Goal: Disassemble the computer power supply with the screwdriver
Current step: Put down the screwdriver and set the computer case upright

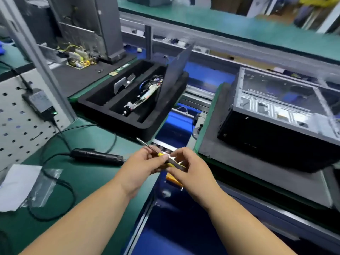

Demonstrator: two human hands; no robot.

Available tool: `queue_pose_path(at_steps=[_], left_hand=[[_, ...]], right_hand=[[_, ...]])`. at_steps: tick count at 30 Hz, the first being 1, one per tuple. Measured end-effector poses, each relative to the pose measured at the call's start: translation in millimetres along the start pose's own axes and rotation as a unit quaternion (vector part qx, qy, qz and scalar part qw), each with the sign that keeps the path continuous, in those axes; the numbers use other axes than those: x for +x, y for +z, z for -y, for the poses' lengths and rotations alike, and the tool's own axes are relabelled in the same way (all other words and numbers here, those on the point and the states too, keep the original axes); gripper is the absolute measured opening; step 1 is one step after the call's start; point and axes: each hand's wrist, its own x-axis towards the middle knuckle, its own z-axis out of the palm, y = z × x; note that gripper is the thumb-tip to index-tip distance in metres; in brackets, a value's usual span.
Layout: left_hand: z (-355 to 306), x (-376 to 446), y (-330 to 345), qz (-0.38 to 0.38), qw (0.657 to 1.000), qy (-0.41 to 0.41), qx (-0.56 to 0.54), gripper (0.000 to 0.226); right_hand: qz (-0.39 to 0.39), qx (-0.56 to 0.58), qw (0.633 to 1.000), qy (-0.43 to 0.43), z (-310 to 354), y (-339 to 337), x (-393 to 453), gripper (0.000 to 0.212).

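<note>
Both hands meet over the blue conveyor belt at the frame's centre, holding a hand screwdriver (pixel 145 144) with a yellow and black handle. Its metal shaft points up and to the left past my left hand (pixel 141 162), whose fingers curl round the handle. My right hand (pixel 185 168) pinches the handle's other end between thumb and fingers. A power supply circuit board (pixel 79 59) with yellow parts lies on the dark mat at the far left. An open grey computer case (pixel 276 111) lies on its side on a grey foam pad at the right.
A black foam tray (pixel 147 126) with slots holds a circuit board and a metal piece. A corded electric screwdriver (pixel 97 156) lies on the green mat at the left. White paper and a clear bag (pixel 42 186) lie nearby. A pegboard (pixel 14 129) stands at the left.
</note>
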Motion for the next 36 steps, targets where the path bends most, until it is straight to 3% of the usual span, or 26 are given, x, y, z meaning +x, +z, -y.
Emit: queue_pose_path(at_steps=[7, 11, 18, 27, 36], left_hand=[[-1.9, 16.5, 89.6, -0.005, 0.997, 0.068, 0.035, 0.012], [-4.4, 25.5, 157.7, 0.030, 0.993, 0.093, 0.059, 0.022], [-0.5, 46.1, 287.9, 0.095, 0.978, 0.121, 0.141, 0.016], [24.8, 60.7, 435.7, 0.155, 0.973, 0.108, 0.135, 0.007], [54.1, 64.1, 527.8, 0.204, 0.962, 0.074, 0.166, 0.006]], right_hand=[[-0.042, 0.005, 0.999, -0.006, -33.3, -84.4, -14.1, 0.019], [-0.063, -0.020, 0.998, -0.017, -53.4, -151.0, -24.2, 0.016], [-0.122, -0.055, 0.991, -0.028, -95.0, -266.4, -54.4, 0.015], [-0.202, -0.065, 0.977, 0.011, -161.1, -383.5, -97.2, 0.017], [-0.256, -0.014, 0.964, 0.068, -217.2, -452.1, -130.3, 0.015]])
